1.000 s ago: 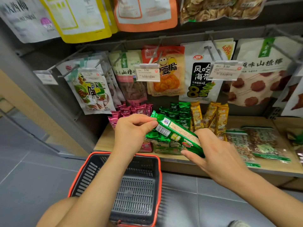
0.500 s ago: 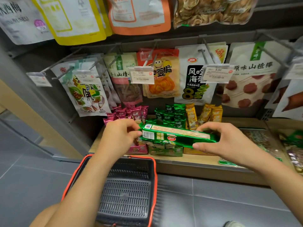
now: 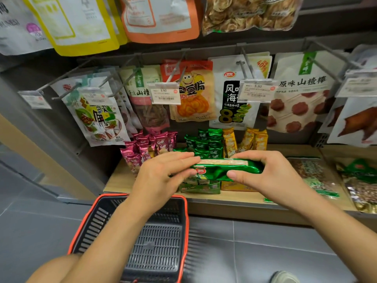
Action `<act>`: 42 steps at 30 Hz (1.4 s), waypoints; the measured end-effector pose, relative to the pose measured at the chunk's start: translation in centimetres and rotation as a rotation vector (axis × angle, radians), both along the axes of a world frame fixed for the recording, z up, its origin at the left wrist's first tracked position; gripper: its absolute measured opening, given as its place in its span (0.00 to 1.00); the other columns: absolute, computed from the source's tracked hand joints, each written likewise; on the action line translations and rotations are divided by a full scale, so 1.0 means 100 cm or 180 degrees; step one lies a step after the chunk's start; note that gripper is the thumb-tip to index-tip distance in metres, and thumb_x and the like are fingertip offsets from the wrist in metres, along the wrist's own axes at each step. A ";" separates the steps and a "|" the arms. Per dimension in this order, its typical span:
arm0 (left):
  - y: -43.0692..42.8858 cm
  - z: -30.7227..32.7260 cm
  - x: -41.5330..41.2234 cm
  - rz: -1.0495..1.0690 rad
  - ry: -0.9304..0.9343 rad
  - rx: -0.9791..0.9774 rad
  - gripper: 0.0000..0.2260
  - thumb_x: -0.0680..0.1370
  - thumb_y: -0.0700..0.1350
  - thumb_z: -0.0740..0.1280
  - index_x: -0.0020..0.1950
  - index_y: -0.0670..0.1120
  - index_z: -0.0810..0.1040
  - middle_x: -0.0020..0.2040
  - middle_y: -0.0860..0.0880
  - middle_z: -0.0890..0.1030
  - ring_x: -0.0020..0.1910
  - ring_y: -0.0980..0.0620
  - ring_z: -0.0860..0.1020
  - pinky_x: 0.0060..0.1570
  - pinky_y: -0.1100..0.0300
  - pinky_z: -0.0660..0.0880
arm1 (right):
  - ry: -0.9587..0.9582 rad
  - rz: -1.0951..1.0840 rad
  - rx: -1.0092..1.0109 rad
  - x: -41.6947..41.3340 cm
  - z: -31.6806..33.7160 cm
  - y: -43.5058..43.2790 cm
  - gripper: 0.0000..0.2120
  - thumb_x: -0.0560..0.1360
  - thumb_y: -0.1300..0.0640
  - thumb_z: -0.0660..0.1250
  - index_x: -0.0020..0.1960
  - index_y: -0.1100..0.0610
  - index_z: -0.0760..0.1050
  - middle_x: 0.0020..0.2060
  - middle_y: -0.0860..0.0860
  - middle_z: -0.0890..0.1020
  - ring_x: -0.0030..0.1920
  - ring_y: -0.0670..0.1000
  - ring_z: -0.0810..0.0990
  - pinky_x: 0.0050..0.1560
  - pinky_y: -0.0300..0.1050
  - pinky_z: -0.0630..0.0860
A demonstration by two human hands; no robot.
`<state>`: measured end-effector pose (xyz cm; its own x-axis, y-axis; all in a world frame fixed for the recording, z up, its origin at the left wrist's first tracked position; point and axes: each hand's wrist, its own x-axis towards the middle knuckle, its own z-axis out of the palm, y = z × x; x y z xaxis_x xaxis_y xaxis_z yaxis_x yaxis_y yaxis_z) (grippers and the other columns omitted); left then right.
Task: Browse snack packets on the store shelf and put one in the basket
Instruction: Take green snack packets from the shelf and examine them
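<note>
Gripping the green packet at both ends: right hand curled over the top with thumb pressed on the front face, left hand pinching the other end between flatter fingers and thumb (thumb mostly hidden). Held level and lengthwise above the front of the shelf, just over the green boxes. Browsing step, by the look of it: packet up for inspection, not yet in the basket. Next, if kept: let go with one hand, carry down and leftward, drop into the basket below the left forearm.
</note>
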<state>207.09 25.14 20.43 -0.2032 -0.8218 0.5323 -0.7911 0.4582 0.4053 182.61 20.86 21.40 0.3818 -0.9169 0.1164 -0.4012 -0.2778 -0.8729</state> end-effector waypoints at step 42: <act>0.017 0.018 -0.030 -0.0076 0.1776 0.1077 0.03 0.72 0.44 0.73 0.42 0.52 0.84 0.39 0.55 0.84 0.38 0.58 0.81 0.39 0.60 0.80 | -0.0019 0.0592 -0.0371 0.027 -0.020 0.022 0.14 0.71 0.49 0.71 0.52 0.45 0.70 0.40 0.44 0.79 0.39 0.46 0.77 0.40 0.50 0.75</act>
